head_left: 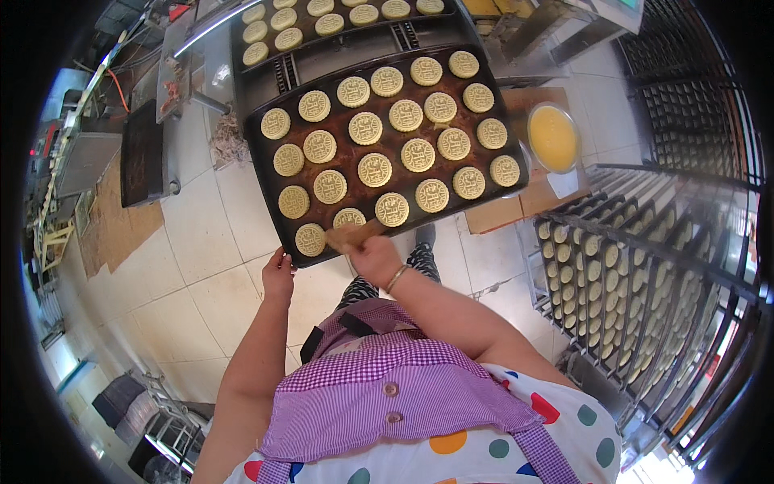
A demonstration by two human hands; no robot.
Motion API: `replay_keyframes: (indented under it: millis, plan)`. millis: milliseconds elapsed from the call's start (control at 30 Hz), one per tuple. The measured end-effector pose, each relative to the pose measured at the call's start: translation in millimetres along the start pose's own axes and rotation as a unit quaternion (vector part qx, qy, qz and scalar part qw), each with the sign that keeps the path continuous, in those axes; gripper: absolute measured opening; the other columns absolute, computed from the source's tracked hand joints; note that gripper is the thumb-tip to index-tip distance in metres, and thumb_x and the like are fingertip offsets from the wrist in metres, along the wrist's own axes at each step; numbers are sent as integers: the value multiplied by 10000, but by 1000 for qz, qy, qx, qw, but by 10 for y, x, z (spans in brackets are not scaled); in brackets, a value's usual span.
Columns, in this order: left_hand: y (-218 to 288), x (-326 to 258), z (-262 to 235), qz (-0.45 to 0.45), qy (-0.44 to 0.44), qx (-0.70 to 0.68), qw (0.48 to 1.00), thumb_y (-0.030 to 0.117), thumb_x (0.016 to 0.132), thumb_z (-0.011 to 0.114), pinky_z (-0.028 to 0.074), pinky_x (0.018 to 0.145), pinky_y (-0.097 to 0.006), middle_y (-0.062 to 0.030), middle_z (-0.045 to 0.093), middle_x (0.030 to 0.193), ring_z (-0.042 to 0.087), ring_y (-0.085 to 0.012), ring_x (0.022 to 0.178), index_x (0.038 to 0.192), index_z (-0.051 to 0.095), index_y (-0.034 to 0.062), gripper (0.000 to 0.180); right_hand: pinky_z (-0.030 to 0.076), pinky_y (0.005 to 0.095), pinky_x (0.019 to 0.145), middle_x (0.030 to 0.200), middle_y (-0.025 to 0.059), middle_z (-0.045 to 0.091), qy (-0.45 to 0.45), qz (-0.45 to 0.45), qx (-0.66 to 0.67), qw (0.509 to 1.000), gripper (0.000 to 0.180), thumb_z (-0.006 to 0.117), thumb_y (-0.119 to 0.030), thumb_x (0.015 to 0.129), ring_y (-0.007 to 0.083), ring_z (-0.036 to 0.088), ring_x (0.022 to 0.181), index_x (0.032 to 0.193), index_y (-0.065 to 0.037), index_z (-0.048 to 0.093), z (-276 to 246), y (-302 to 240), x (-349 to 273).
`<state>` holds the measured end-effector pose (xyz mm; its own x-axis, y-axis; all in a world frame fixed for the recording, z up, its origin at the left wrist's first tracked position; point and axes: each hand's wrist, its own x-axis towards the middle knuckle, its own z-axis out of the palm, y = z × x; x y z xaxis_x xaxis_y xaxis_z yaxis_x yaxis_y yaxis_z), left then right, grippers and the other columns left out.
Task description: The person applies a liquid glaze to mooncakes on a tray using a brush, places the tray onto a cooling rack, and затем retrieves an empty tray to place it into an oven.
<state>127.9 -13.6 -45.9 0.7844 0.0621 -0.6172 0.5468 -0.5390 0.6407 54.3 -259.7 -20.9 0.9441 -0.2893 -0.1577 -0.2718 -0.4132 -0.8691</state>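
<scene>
A dark baking tray [445, 168] lies before me, tilted in view, with several rows of round, pale yellow pastries [375, 170] stamped with a raised pattern. My right hand [377, 260], a bangle at its wrist, is closed around a tan, flat brush [348, 237]. The brush is at the tray's near edge, over the pastries in the near left corner, and it partly covers one of them. At that same corner, my left hand [278, 273] has its fingers pinched on the tray's rim, beside the nearest pastry [310, 239].
Beyond this tray, another tray of pastries [329, 24] rests on a metal conveyor. To the right, a bowl of yellow liquid [553, 138] stands on a cardboard box [496, 216]. A rack with loaded trays [613, 282] fills the right side. A dark empty tray [143, 157] is at left.
</scene>
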Motion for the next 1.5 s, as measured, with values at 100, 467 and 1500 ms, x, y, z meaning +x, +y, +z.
replay_keyframes:
  millis: [100,467,1500]
  plan:
    - [28,-45,-5,-14,-11,7,1000,135,902,519,449,567,-235,-25,613,809,547,-90,632,1229,539,61,335,498,436,621,730,192,626,119,115,-79,983,203,583,-271,805,368,614,669,848,-84,646,-753,353,164]
    - [-21,9,14,-33,11,23,999,128,898,518,444,555,-237,-28,608,838,558,-100,653,1247,522,56,357,509,413,658,809,204,637,170,131,-108,971,284,607,-291,793,331,639,769,972,-71,615,-1706,844,295]
    - [174,49,240,-119,129,171,969,32,888,495,418,456,-263,-80,630,842,524,-125,553,1215,536,11,330,521,313,755,1060,86,591,347,332,544,688,293,525,-89,890,200,608,847,1183,-104,534,-2757,2459,369]
